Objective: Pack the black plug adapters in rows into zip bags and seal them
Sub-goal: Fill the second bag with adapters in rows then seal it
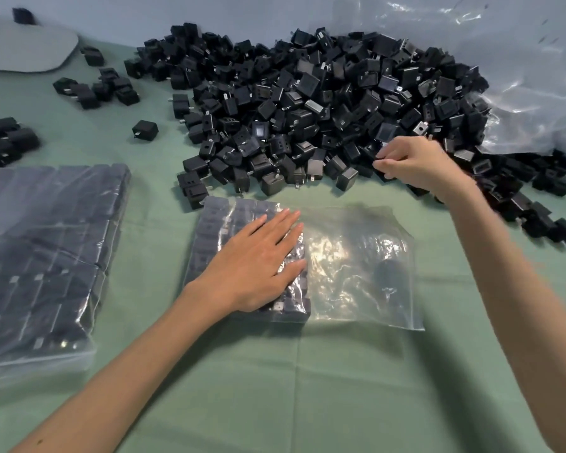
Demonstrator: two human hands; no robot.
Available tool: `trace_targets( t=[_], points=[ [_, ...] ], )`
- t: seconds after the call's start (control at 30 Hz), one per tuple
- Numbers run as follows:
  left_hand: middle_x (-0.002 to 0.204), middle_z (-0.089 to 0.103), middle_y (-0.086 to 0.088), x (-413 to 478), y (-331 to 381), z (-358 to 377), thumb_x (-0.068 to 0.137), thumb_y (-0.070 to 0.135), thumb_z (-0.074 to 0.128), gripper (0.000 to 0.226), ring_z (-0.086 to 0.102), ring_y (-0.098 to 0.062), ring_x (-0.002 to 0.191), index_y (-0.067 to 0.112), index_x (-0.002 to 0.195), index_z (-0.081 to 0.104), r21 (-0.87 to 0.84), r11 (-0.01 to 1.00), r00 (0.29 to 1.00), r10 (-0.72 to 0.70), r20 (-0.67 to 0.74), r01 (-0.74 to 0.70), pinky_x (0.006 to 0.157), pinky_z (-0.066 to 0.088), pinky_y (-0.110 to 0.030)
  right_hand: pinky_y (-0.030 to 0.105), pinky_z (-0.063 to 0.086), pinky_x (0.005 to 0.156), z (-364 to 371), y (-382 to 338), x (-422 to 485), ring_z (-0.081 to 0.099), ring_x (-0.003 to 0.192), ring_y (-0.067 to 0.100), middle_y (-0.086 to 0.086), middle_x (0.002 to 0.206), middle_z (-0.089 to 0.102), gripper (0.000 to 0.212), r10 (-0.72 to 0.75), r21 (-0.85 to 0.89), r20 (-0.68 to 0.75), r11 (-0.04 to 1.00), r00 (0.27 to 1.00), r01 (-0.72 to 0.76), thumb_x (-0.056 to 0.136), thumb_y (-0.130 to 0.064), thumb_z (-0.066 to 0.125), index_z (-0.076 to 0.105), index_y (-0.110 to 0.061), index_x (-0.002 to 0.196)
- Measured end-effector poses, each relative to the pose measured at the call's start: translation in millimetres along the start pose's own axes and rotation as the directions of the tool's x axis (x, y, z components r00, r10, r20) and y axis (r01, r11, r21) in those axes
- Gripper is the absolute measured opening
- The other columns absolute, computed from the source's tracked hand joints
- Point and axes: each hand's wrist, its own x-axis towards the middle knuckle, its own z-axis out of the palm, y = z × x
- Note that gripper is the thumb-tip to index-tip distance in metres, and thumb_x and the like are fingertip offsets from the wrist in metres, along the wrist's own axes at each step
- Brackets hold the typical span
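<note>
Plug adapters (307,109) are being pinched at the loose pile's near edge by the right hand (412,165), fingers curled, just beyond the zip bag (356,266). Bag's packed left half is being pressed flat by the left hand (258,266), fingers spread; empty half is lying rightwards, long axis L-R, nearer the right hand

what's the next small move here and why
Probably carry the adapter that the right hand seems to pinch from the pile into the zip bag: the left hand presses its packed rows flat, and its right half looks unfilled.
</note>
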Motion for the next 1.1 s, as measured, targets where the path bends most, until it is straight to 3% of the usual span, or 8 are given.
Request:
trace_targets(
  t=[0.2, 0.37, 0.47, 0.63, 0.77, 0.83, 0.97, 1.1],
  points=[
    [0.159, -0.018, 0.008, -2.1, 1.3, -1.6, 0.089, 0.06, -0.008, 0.071, -0.02, -0.003, 0.144, 0.024, 0.15, -0.009, -0.026, 1.0, 1.0, -0.005, 0.007, 0.005, 0.12, -0.007, -0.031, 0.032, 0.042, 0.066, 67.6, -21.5, 32.1, 0.055, 0.084, 0.03, 0.015, 0.098, 0.061, 0.037, 0.008, -0.397, 0.072, 0.918, 0.997, 0.021, 0.081, -0.039, 0.07, 0.056, -0.007, 0.091],
    [0.16, -0.014, 0.008, -2.4, 0.7, -3.2, 0.091, 0.058, -0.004, 0.073, -0.017, -0.003, 0.145, 0.021, 0.153, -0.001, -0.032, 0.999, 1.0, -0.008, 0.006, 0.008, 0.12, -0.008, -0.029, 0.028, 0.054, 0.065, 33.0, 28.9, -4.6, 0.067, 0.066, 0.012, -0.002, 0.082, 0.066, 0.012, 0.121, 0.01, 0.005, 0.993, 0.993, -0.121, 0.079, -0.018, 0.056, 0.065, -0.025, 0.081],
    [0.161, -0.013, 0.008, -1.8, 1.2, -2.5, 0.091, 0.058, -0.002, 0.073, -0.015, -0.003, 0.146, 0.022, 0.154, 0.0, -0.037, 0.999, 1.0, -0.013, 0.005, 0.013, 0.12, -0.007, -0.029, 0.02, 0.048, 0.057, 6.6, 61.6, -50.1, 0.056, 0.06, 0.016, 0.002, 0.073, 0.063, 0.024, 0.102, 0.262, 0.201, 0.953, 0.974, -0.154, 0.087, -0.008, 0.06, 0.071, -0.023, 0.072],
    [0.161, -0.012, 0.007, -2.2, 0.4, -0.6, 0.091, 0.06, -0.003, 0.074, -0.014, -0.003, 0.146, 0.021, 0.153, -0.005, -0.027, 1.0, 1.0, -0.009, -0.011, 0.009, 0.12, -0.007, -0.028, 0.015, 0.051, 0.071, 23.7, 48.6, -94.4, 0.066, 0.089, 0.011, -0.005, 0.105, 0.07, 0.038, -0.211, 0.506, 0.524, 0.856, 0.825, -0.102, 0.088, -0.01, 0.065, 0.063, -0.026, 0.122],
    [0.16, -0.017, 0.005, -4.3, 2.9, -1.7, 0.093, 0.06, 0.003, 0.074, -0.018, -0.003, 0.145, 0.019, 0.152, -0.014, -0.053, 0.997, 0.998, -0.049, -0.025, 0.048, 0.118, -0.01, -0.025, 0.014, 0.047, 0.091, 58.8, 15.1, -89.0, 0.054, 0.115, -0.004, -0.017, 0.131, 0.056, 0.044, -0.301, 0.558, 0.419, 0.83, 0.856, 0.019, 0.089, -0.039, 0.057, 0.051, -0.034, 0.131],
    [0.159, -0.02, 0.003, -4.9, 4.2, -2.7, 0.093, 0.06, 0.007, 0.076, -0.019, -0.005, 0.145, 0.016, 0.151, -0.015, -0.088, 0.991, 0.994, -0.104, -0.043, 0.1, 0.118, -0.009, -0.026, 0.021, 0.044, 0.1, 75.6, -2.3, -83.7, 0.052, 0.117, -0.002, -0.001, 0.135, 0.055, 0.038, -0.306, 0.459, 0.274, 0.875, 0.912, 0.155, 0.099, -0.022, 0.048, 0.046, -0.021, 0.137],
    [0.159, -0.02, 0.001, -5.3, 4.8, -3.7, 0.095, 0.058, 0.013, 0.076, -0.019, -0.006, 0.144, 0.014, 0.151, -0.015, -0.14, 0.979, 0.986, -0.159, -0.06, 0.149, 0.115, -0.012, -0.023, 0.026, 0.054, 0.082, 101.5, -30.5, -86.8, 0.066, 0.083, 0.004, 0.004, 0.099, 0.07, 0.029, -0.459, 0.353, -0.142, 0.804, 0.877, 0.478, 0.091, 0.0, 0.056, 0.059, 0.001, 0.12],
    [0.159, -0.018, 0.001, -4.7, 4.0, -2.4, 0.093, 0.059, 0.009, 0.075, -0.018, -0.006, 0.145, 0.016, 0.151, -0.014, -0.138, 0.98, 0.988, -0.15, -0.035, 0.144, 0.12, -0.006, -0.028, 0.037, 0.054, 0.086, 111.8, -40.0, -79.0, 0.065, 0.09, 0.014, 0.006, 0.103, 0.068, 0.025, -0.492, 0.182, -0.169, 0.836, 0.854, 0.518, 0.097, -0.021, 0.054, 0.066, -0.005, 0.111]
  ],
)
